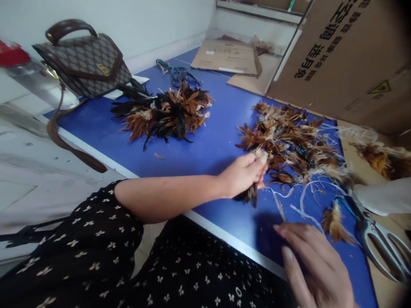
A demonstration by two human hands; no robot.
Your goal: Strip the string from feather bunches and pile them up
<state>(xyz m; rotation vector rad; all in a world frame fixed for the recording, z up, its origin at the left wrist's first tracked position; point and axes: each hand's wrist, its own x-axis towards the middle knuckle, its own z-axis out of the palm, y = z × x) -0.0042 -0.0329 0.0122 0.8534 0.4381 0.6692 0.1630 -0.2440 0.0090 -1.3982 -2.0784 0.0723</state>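
Note:
My left hand [242,174] is closed around a small bunch of dark feathers [248,196], whose tips hang below the fingers. Just beyond it spreads a large heap of brown feather bunches [289,132], with white and teal strings among them. My right hand [317,261] hovers over the near edge of the blue table top [221,218], fingers apart and holding nothing. White ribbon strips [303,201] lie between the two hands. A single tan feather tuft [335,222] rests to the right, beside metal scissors [380,244].
Another pile of black and brown feathers [170,113] lies at the back left, near a handbag [86,64] and a red-capped bottle [28,72]. Flat cardboard [226,57] lies at the back. A tall printed carton [346,60] stands on the right.

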